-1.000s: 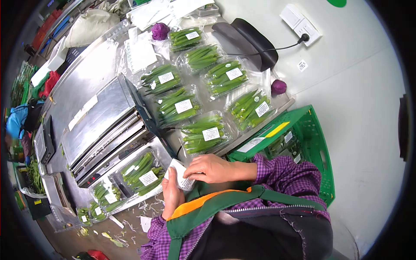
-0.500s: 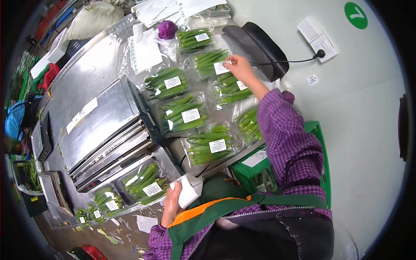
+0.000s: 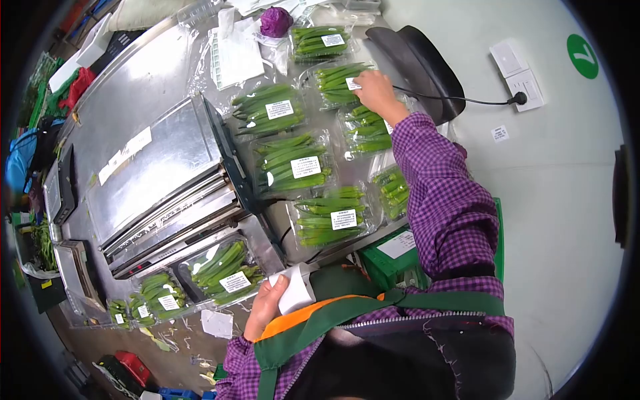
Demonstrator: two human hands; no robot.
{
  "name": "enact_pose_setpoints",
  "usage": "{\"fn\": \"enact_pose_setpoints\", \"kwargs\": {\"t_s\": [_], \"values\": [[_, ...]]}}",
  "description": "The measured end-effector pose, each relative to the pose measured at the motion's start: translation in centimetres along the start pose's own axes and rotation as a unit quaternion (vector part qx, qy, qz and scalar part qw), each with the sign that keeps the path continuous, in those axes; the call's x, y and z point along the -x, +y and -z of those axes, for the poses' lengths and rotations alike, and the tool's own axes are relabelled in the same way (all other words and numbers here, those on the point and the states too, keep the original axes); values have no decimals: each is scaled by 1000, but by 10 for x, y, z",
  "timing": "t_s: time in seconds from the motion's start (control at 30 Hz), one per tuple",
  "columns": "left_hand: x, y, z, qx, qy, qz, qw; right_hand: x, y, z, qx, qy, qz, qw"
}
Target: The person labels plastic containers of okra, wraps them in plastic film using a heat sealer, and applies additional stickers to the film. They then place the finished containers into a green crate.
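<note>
My right hand (image 3: 375, 91) rests on the upper package of green pods (image 3: 333, 81), its fingers over the white label (image 3: 353, 83). The fingers are bent together, and part of the label shows beside them. Low in the view, my left hand (image 3: 267, 308) grips a white roll of labels (image 3: 295, 289) near the orange and green apron edge. Several labelled packages surround my right hand: one above it (image 3: 320, 44), one below it (image 3: 368, 130), and one to its left (image 3: 267, 110).
A steel wrapping machine (image 3: 157, 180) stands left of the packages. More packages (image 3: 223, 272) lie along its near side. A purple cabbage (image 3: 276, 23), a dark curved object (image 3: 427, 70) with a cable, and a green crate (image 3: 393, 257) are around the table.
The whole view has shifted somewhat. My right hand has closed further over the label on the upper package. My left hand still holds the roll.
</note>
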State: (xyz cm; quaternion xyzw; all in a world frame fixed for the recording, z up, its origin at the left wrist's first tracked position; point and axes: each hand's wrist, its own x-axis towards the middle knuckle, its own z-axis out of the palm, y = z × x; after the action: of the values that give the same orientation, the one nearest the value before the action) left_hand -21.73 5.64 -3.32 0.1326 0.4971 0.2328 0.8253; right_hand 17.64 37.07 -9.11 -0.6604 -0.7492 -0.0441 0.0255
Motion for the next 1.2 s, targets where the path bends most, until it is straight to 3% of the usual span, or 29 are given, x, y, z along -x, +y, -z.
{"fn": "enact_pose_setpoints", "kwargs": {"t_s": [0.03, 0.1, 0.23, 0.3, 0.43, 0.53, 0.6, 0.63, 0.7, 0.77, 0.83, 0.97, 1.03, 1.2], "values": [[0, 0, 0, 0, -3, 3, 1000, 4, 4, 1, 2, -3, -3, 1000], [1, 4, -1, 6, -17, -7, 1000, 11, 15, 5, -117, 22, -46, 992], [3, 5, -5, 22, -17, -5, 1000, 31, 53, 8, -149, 31, -137, 979], [4, 2, -7, 22, -17, 1, 1000, 34, 61, 1, -167, 2, -226, 960], [7, -4, -2, -8, -38, 4, 999, 24, 57, 3, -243, -84, -261, 931], [12, -15, 2, 1, -21, 3, 1000, 7, 51, -2, -206, -66, -283, 934], [17, -19, 4, 10, -14, -3, 1000, -2, 53, -3, -219, 49, -291, 930], [20, -21, 6, 15, -12, -6, 1000, -8, 49, 1, -221, 47, -289, 930], [23, -25, 9, 18, -12, 0, 1000, -24, 44, 16, -422, 22, -342, 840], [27, -25, 7, 20, -14, 4, 1000, -35, 40, 28, -422, 32, -320, 848], [32, -21, -4, 29, 28, -2, 999, -44, 36, 39, -407, -15, -339, 848], [30, -28, 2, 25, 10, -7, 1000, -31, 40, 36, -367, -42, -339, 865], [29, -29, 4, 42, -16, -13, 999, -12, 55, 28, -196, -33, -284, 938], [27, -29, 9, 30, -45, -8, 999, 73, 60, 38, -105, -70, -317, 940]]}}
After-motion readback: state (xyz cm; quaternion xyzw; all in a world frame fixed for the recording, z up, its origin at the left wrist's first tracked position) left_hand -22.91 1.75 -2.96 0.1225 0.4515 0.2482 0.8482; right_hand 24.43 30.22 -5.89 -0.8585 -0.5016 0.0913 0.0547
